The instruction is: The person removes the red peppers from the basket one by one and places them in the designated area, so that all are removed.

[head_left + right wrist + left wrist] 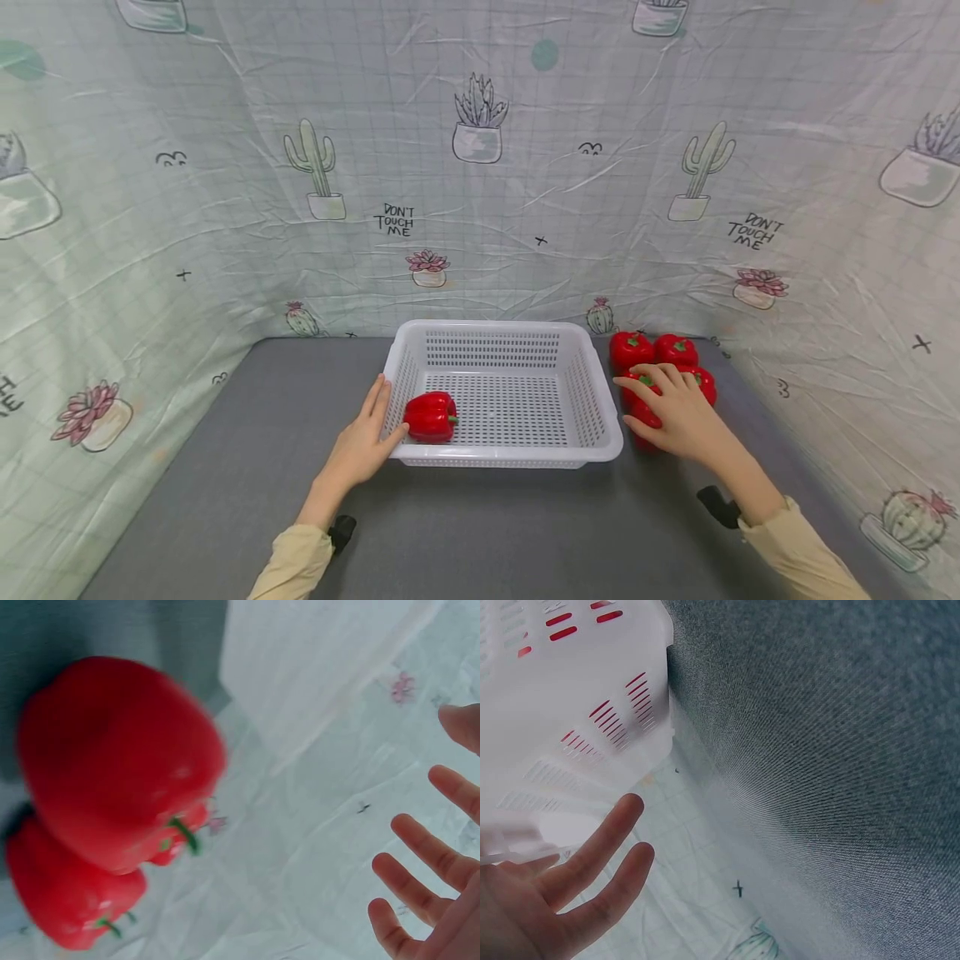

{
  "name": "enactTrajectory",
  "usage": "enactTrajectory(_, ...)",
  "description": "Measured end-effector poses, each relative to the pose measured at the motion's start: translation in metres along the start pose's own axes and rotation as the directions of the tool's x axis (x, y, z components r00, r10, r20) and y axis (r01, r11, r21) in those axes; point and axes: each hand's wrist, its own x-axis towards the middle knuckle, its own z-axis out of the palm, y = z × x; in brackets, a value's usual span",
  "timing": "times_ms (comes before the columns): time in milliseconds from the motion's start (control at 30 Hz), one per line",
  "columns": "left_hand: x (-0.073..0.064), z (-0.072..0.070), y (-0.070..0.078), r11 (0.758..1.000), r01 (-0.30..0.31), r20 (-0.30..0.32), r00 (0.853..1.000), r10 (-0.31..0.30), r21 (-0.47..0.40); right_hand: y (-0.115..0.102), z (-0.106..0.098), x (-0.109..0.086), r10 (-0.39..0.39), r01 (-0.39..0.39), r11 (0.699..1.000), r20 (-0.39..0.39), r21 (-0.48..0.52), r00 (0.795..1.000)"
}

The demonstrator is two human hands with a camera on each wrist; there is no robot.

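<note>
A white plastic basket (495,452) stands on the grey table, with one red bell pepper (430,417) lying in its front left corner. My left hand (362,442) rests at the basket's left rim, fingers fairly straight along the outside and thumb over the edge. In the left wrist view, two fingers (604,855) extend beside the slotted wall. To the right of the basket is a group of several red bell peppers (632,350). Above them hovers my right hand (686,414), fingers spread. The right wrist view shows that hand apart from the peppers (120,761), holding nothing.
A pale cloth backdrop (480,208) with cactus drawings encloses the table at the back and sides. Grey tabletop (510,533) shows in front of the basket and to its left.
</note>
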Motion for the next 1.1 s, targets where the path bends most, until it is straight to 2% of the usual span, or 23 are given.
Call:
enactTrajectory(300, 0.0, 0.0, 0.0, 1.0, -0.004, -0.003, 1.0, 0.004, 0.0, -0.017, -0.01, 0.031, -0.103, 0.104, 0.994, -0.046, 0.023, 0.994)
enactTrajectory(500, 0.0, 0.0, -0.001, 1.0, -0.005, -0.003, 1.0, 0.005, -0.003, -0.032, -0.014, 0.054, -0.193, 0.198, 0.979, -0.11, 0.038, 0.975)
enactTrajectory(667, -0.001, -0.001, -0.001, 1.0, -0.002, 0.001, 1.0, 0.002, -0.002, -0.049, -0.022, 0.079, -0.248, 0.254, 0.966, -0.111, 0.045, 0.963)
enactTrajectory(900, 0.0, -0.001, -0.001, 1.0, -0.004, -0.005, 1.0, 0.004, 0.002, -0.073, -0.018, 0.117, -0.388, 0.391, 0.92, -0.091, 0.013, 0.917)
enactTrajectory(1100, 0.0, 0.0, 0.0, 1.0, -0.005, -0.005, 1.0, 0.005, 0.003, -0.084, -0.001, 0.143, -0.453, 0.453, 0.891, -0.029, -0.022, 0.891)
